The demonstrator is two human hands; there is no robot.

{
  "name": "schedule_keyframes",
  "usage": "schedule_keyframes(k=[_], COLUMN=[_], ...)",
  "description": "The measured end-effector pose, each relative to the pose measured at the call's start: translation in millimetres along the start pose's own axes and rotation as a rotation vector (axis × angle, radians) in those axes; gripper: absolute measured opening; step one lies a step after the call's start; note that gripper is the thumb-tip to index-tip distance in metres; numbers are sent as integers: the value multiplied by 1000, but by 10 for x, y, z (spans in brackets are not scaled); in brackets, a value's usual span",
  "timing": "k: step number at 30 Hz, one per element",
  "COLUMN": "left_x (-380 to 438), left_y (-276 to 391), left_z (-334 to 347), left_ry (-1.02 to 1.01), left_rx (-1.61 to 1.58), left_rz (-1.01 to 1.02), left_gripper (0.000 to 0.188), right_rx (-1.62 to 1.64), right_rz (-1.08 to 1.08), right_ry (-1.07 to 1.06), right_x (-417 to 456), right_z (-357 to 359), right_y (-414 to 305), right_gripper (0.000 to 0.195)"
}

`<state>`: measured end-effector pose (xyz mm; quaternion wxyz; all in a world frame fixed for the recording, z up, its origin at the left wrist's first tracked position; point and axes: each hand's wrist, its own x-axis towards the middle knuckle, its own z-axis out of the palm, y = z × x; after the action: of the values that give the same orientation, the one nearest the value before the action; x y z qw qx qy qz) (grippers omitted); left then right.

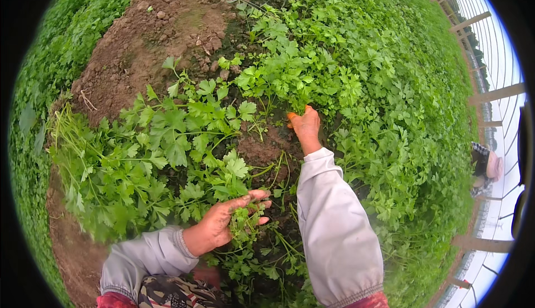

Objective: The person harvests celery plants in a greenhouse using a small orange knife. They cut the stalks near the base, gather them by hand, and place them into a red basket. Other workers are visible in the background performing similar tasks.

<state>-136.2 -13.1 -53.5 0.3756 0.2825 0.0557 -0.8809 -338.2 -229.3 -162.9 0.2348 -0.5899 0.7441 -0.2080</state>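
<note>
My right hand (pixel 306 127), with orange covers on the thumb and a finger, reaches to the stem bases of a celery-like plant (pixel 292 80) rooted in the bed. Leaves hide part of the fingertips, so its grip is unclear. Lower and to the left, my left hand (pixel 225 222) is loosely curled around small leafy sprigs (pixel 243 226). Soil marks its fingers. Beside that hand lies a pile of cut or pulled celery-like greens (pixel 125 166), stems towards the left. Brown soil (pixel 263 147) shows between the hands, with several thin stems lying across it.
A bare earth path (pixel 154 45) runs along the left, with another green bed (pixel 46 78) beyond it. Dense leafy growth (pixel 401 111) covers the right side. Greenhouse posts (pixel 497 94) line the far right, where a person in a pink hat (pixel 495 167) is low among the plants.
</note>
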Motion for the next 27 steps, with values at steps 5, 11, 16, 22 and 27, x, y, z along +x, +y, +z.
schedule_keyframes(k=[5,11,16,22,27], left_x=[-25,-30,-3,-19,-4], left_y=[14,44,40,54,20], left_z=[-75,-83,-63,-76,-104], left_ry=[2,-14,4,4,-36], left_rx=[-12,-5,11,21,32], left_rz=[2,14,7,24,2], left_gripper=[26,27,28,29,35], right_rx=[-307,-320,-270,885,250], right_rz=[-33,-341,-347,326,70], right_ry=[-39,155,15,-66,-23], right_x=[-70,-63,102,-1,122], right_z=[45,160,136,-297,-302], right_y=[-327,-114,68,287,256], right_gripper=[46,23,24,18,38])
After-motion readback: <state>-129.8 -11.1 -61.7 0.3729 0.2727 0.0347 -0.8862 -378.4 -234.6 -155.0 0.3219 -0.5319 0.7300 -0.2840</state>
